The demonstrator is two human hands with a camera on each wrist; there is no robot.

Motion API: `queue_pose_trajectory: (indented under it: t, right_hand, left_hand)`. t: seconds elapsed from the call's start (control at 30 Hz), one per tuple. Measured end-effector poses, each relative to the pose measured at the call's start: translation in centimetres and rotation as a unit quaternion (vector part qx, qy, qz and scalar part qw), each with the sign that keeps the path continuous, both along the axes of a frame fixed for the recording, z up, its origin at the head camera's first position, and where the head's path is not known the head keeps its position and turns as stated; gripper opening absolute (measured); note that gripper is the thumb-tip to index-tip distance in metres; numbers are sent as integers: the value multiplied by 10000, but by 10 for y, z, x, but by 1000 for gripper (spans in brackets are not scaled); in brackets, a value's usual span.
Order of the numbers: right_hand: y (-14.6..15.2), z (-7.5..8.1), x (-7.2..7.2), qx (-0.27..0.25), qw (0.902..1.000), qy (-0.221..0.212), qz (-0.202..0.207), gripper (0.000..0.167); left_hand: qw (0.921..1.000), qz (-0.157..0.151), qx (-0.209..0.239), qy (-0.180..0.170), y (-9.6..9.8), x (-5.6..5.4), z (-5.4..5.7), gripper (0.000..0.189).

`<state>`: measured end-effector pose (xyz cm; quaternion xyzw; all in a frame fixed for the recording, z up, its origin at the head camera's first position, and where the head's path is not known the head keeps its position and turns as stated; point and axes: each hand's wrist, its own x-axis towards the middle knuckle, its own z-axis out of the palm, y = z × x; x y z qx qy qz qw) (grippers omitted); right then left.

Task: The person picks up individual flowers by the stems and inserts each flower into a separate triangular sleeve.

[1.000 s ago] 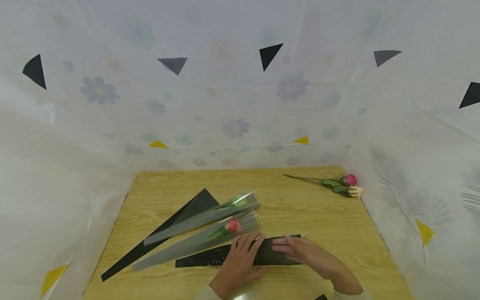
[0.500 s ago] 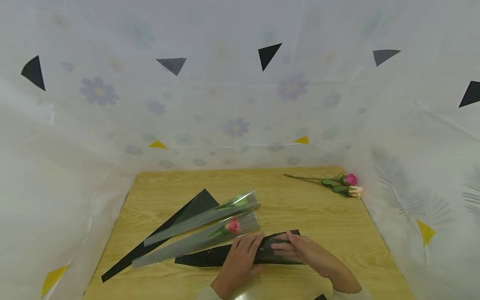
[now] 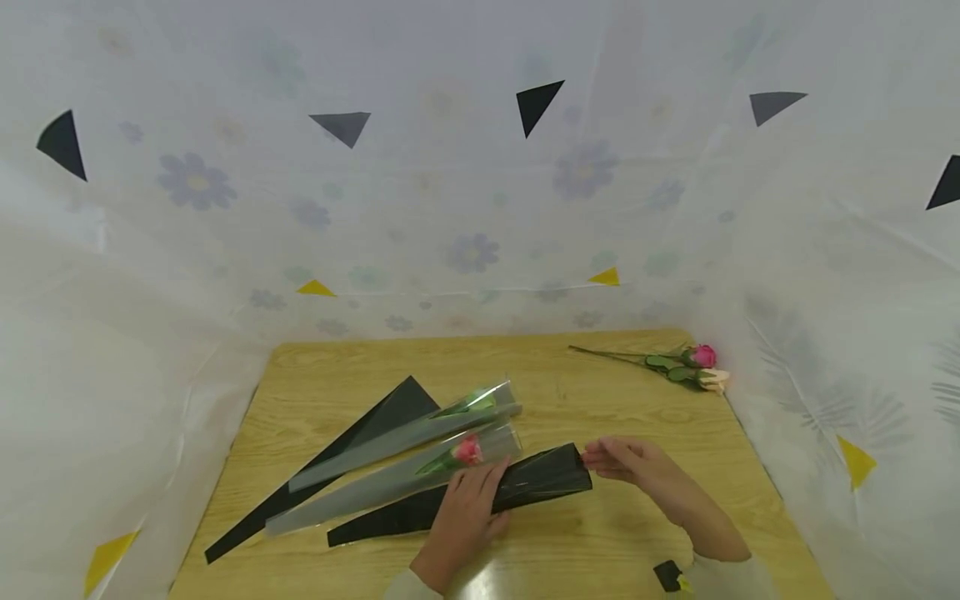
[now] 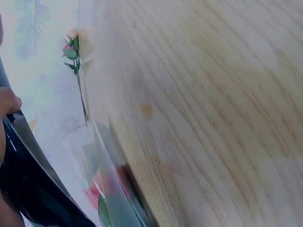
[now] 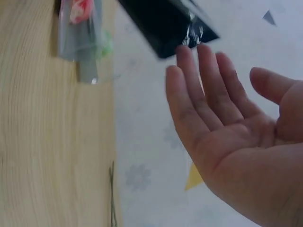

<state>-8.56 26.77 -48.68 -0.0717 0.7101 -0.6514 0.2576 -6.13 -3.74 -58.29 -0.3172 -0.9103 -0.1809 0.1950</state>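
A long, tapering black flower sleeve (image 3: 543, 482) with a glossy clear face lies slanted at the front of the table. My left hand (image 3: 465, 508) grips it around the middle, fingers over the top and thumb at the near side. In the left wrist view, fingers wrap the dark sleeve (image 4: 33, 189). At its wide right end, the mouth is spread apart. My right hand (image 3: 648, 475) is beside that mouth, fingers extended and fingertips right at the edge. In the right wrist view, the palm of the right hand (image 5: 232, 127) shows with nothing in it.
Behind the sleeve lie two clear-fronted sleeves, one with a pink rose (image 3: 468, 450), one with a green-leaved flower (image 3: 480, 403). Under them is another black sleeve (image 3: 375, 425). Two loose roses (image 3: 693, 367) rest at the back right. White curtains (image 3: 480, 208) enclose the table.
The right hand has come out of the sleeve's mouth and moved right. The sleeve has shifted left and tilted, its wide end raised and more open. The left hand moved slightly left.
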Motion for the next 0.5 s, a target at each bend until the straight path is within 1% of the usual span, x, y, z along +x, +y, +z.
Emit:
queue_pose_trajectory:
  t: [0.07, 0.17, 0.23, 0.3, 0.37, 0.4, 0.5]
  right_hand:
    - [12, -6, -8, 64, 9987, 110, -489, 47]
    - [31, -19, -21, 44, 9922, 291, -1213, 43]
    - [43, -28, -29, -208, 9852, 208, -1691, 37]
    - [55, -35, -37, -615, 9751, -14, -2132, 27]
    - [67, -40, -45, -1115, 9608, -303, -2519, 19]
    - [72, -41, -49, -1376, 9507, -473, -2739, 16]
    - [89, -46, -62, -2010, 9180, -975, -3277, 20]
  left_hand:
    - [10000, -19, 45, -7, -1, 0, -1, 96]
    - [9999, -70, 114, -14, -2, -1, -2, 97]
    - [9998, -105, 137, -20, -2, -1, -2, 97]
    - [9998, -133, 145, -49, -3, -1, -2, 96]
    - [9998, -137, 130, -44, -3, -1, -3, 95]
    - [9998, -140, 130, -39, -3, 0, -3, 95]
    - [9998, -137, 143, 25, -3, 1, -3, 97]
